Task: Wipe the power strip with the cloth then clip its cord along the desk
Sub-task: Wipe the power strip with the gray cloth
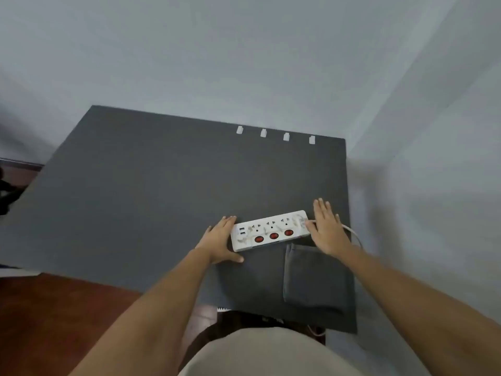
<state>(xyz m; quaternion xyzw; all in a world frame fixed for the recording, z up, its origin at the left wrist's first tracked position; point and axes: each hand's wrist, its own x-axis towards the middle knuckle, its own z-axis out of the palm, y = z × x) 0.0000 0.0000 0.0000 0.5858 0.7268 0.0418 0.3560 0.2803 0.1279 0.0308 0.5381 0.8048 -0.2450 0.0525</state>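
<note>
A white power strip (269, 231) with three red switches lies on the dark grey desk (151, 191), near its front right. My left hand (221, 241) rests flat against the strip's left end, fingers spread. My right hand (326, 226) lies flat at the strip's right end, over the start of the white cord (352, 232), which runs off the desk's right edge. A folded dark grey cloth (314, 278) lies just in front of the strip, under my right forearm. Neither hand holds anything.
Several small white cable clips (275, 133) sit in a row along the desk's far edge at the right. Pale walls stand behind and to the right of the desk. Reddish-brown floor (54, 308) shows at the left front.
</note>
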